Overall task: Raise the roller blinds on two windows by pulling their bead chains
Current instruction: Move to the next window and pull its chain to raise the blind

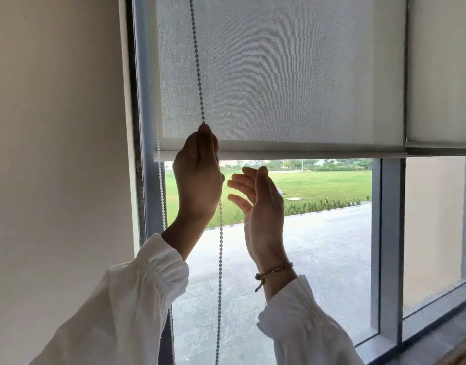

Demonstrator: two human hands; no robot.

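A grey fabric roller blind (292, 75) covers the upper part of the left window, and its bottom bar (318, 154) hangs just below mid-height. A white bead chain (197, 64) runs down in front of the blind. My left hand (197, 177) is closed around this chain right at the bottom bar. The chain continues down below the fist (220, 272). The chain's second strand (161, 191) hangs along the left frame. My right hand (260, 204) is open beside the left one, fingers spread, apart from the chain. A second blind (442, 69) hangs over the right window.
A plain wall (55, 154) lies to the left. A grey mullion (390, 246) separates the two windows. The sill (437, 335) runs along the lower right. Through the glass I see pavement and a lawn.
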